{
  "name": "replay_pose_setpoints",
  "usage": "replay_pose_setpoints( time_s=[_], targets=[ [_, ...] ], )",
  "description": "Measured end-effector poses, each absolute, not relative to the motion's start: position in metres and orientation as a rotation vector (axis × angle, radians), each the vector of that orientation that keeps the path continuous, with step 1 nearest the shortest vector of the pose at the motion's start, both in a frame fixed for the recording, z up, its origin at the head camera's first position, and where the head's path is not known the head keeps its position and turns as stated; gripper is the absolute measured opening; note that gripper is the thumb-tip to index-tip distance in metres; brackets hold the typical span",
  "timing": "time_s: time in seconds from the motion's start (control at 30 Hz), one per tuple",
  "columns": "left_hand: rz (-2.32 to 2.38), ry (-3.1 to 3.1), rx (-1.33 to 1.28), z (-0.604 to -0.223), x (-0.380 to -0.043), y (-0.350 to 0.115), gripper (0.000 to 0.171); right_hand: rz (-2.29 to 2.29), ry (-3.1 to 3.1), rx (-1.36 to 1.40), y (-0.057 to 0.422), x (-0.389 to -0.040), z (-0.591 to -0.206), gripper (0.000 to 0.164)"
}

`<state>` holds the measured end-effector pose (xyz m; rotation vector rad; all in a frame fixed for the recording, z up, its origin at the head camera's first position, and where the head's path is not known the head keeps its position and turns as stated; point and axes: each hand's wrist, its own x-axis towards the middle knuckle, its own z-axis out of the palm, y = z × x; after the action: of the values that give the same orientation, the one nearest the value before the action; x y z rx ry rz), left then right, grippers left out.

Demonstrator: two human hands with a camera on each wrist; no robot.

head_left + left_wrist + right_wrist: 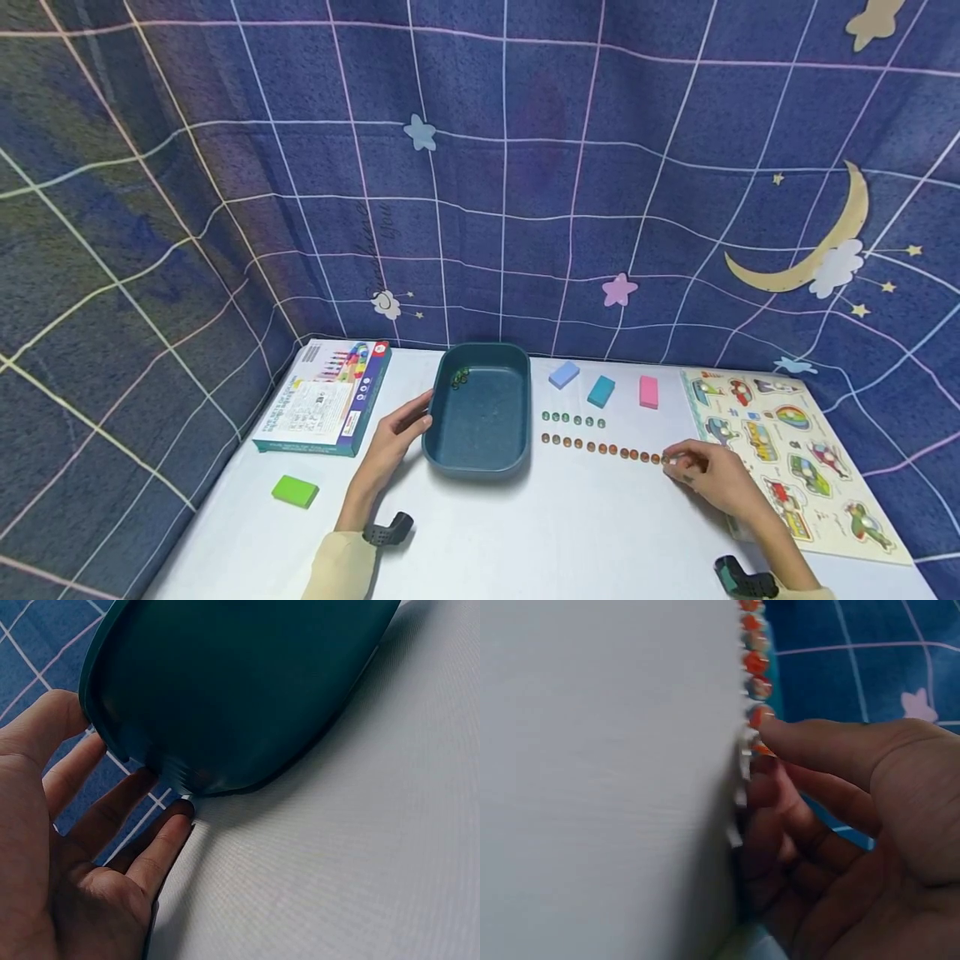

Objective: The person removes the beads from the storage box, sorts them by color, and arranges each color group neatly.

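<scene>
A dark teal plastic bin (480, 467) stands on the white table. My left hand (392, 446) rests against its left side, fingertips touching the wall, as the left wrist view (97, 825) also shows. Right of the bin lies a long row of orange-brown glass marbles (602, 448), with a shorter row of green marbles (577, 419) behind it. At the right end of the orange row, my right hand (708, 475) pinches a marble (760, 742) between thumb and fingers; the fingers partly hide it. Several green marbles (460, 378) sit in the bin's back left corner.
Blue (564, 375), teal (601, 391) and pink blocks (648, 392) lie behind the rows. A picture puzzle board (813, 467) is at the right, partly under my right arm. On the left are a boxed set (322, 400) and a green block (295, 492). A curtain (480, 208) hangs behind.
</scene>
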<state>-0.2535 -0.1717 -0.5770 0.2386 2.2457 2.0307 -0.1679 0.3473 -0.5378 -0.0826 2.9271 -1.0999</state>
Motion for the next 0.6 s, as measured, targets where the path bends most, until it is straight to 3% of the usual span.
replay_pose_setpoints(
  time_s=[0.27,0.6],
  targets=[
    [2.044,2.232,0.231,-0.576,-0.252,-0.171,0.054,-1.198,2.932,-0.211,0.322,-0.198,-0.502,0.023],
    [2.044,2.235,0.228,-0.575,-0.253,-0.17,0.054,-1.462,2.669,-0.575,0.195,-0.274,-0.455,0.024]
  ],
)
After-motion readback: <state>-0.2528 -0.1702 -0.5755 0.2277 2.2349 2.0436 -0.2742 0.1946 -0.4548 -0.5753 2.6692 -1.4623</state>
